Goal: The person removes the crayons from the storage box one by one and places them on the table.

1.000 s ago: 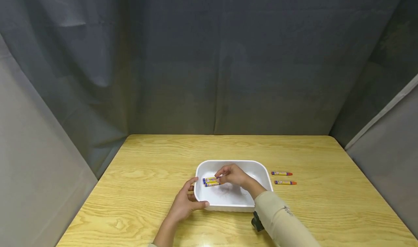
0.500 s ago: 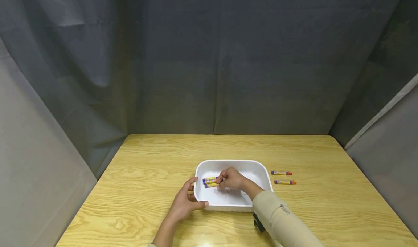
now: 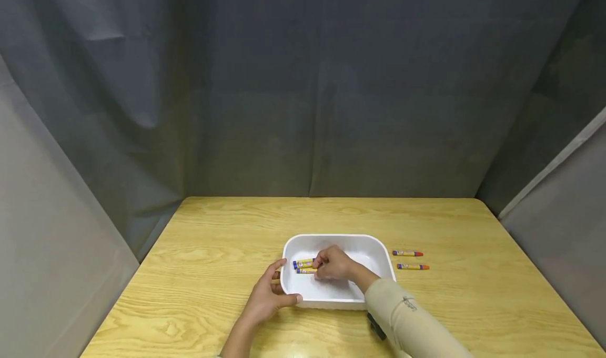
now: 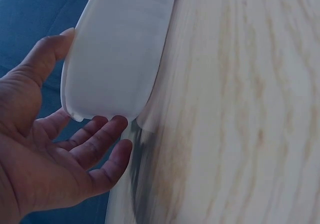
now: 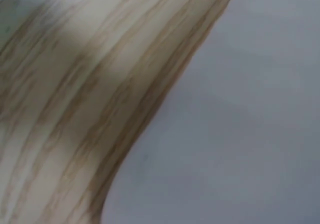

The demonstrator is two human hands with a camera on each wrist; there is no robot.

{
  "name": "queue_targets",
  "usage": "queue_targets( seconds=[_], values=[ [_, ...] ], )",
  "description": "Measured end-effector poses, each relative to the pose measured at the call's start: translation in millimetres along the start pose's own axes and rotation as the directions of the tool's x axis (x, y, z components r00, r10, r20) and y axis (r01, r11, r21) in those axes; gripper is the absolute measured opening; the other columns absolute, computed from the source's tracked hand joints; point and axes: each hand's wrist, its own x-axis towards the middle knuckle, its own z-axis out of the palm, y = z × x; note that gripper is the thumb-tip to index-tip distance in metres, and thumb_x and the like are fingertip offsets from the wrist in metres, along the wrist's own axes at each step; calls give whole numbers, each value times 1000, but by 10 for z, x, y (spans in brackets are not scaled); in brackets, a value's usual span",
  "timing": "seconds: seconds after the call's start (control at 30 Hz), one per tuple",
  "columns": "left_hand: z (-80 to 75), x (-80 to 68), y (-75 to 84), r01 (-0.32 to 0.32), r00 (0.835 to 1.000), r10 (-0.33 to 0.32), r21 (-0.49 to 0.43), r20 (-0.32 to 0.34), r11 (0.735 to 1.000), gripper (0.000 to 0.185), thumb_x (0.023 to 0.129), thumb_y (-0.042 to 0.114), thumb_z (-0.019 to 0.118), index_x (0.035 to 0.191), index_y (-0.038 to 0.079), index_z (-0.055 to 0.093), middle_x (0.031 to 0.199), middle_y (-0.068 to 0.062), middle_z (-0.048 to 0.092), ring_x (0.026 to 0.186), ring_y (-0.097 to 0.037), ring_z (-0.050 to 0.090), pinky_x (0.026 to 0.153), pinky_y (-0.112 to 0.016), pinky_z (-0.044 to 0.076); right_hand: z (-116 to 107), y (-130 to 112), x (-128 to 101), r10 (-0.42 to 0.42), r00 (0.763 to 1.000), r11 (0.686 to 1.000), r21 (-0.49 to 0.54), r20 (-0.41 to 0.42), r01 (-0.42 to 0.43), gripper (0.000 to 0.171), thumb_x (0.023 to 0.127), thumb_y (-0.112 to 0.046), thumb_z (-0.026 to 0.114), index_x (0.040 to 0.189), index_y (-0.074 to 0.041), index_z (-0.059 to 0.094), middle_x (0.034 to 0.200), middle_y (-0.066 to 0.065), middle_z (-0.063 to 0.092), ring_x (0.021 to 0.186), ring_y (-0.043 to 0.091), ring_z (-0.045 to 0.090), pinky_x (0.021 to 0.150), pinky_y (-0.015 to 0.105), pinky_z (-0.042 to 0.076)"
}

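A white plastic tray (image 3: 331,304) stands on the wooden table. My left hand (image 3: 265,297) grips its near left corner, thumb on the front side and fingers along the left side; the left wrist view shows that hand (image 4: 60,149) against the tray's wall (image 4: 115,49). Inside the tray, yellow-wrapped crayons (image 3: 303,264) with blue ends lie side by side at the left. My right hand (image 3: 335,264) reaches in from the right, its bunched fingertips pinching at the crayons' right ends, which they hide. In the right wrist view only the tray's outer wall (image 5: 225,124) fills the right side.
Two more crayons, one red-tipped (image 3: 407,253) and one orange-tipped (image 3: 413,267), lie on the table (image 3: 227,231) to the right of the tray. Dark grey cloth (image 3: 312,95) hangs behind the table, with cloth panels at both sides.
My right hand's fingers have drawn together and lowered onto the crayons' right ends in the tray. The left hand keeps its hold on the tray, and the two crayons outside have not moved.
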Motion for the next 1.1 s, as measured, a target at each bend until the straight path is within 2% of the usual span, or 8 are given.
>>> queue_targets(
  seconds=[0.27, 0.47, 0.73, 0.97, 1.1],
  values=[
    [6, 12, -1, -10, 1000, 10, 6, 6, 1000, 93, 64, 11, 85, 141, 5, 32, 115, -25, 44, 97, -35, 58, 71, -33, 54, -45, -23, -24, -31, 1000, 995, -97, -5, 30, 19, 61, 3, 78, 73, 0, 64, 61, -5, 56, 56, 6, 45, 54, 21, 40],
    [11, 27, 11, -2, 1000, 2, 7, 22, 1000, 93, 65, 11, 84, 142, 7, 32, 116, -25, 44, 99, -36, 57, 72, -33, 54, -70, -37, -63, -37, 999, 983, -180, -11, 35, 17, 64, -2, 80, 67, -4, 63, 59, -6, 54, 57, 6, 45, 54, 21, 40],
    [18, 28, 48, -7, 1000, 6, 17, 11, 1000, 93, 65, 8, 84, 142, 6, 32, 115, -24, 45, 97, -35, 57, 72, -33, 54, -178, -84, -115, 48, 999, 997, -53, 8, -48, 10, 74, -2, 70, 70, -4, 62, 62, -3, 57, 56, 8, 50, 49, 21, 42],
    [37, 43, 64, -7, 1000, 6, 11, 4, 1000, 94, 65, 8, 84, 142, 6, 32, 115, -25, 45, 97, -35, 57, 71, -33, 54, -381, -100, -206, -90, 995, 983, -163, -47, 82, 5, 74, -5, 70, 74, -7, 65, 70, -5, 57, 60, 9, 48, 53, 24, 42],
    [24, 47, 46, 2, 1000, -2, 15, 2, 1000, 94, 64, 8, 84, 142, 6, 32, 115, -25, 44, 96, -35, 57, 71, -33, 54, -499, -147, -291, -134, 987, 978, -172, -89, 117, 5, 75, -8, 71, 75, -9, 66, 74, -4, 55, 66, 12, 49, 56, 25, 42]
  ],
)
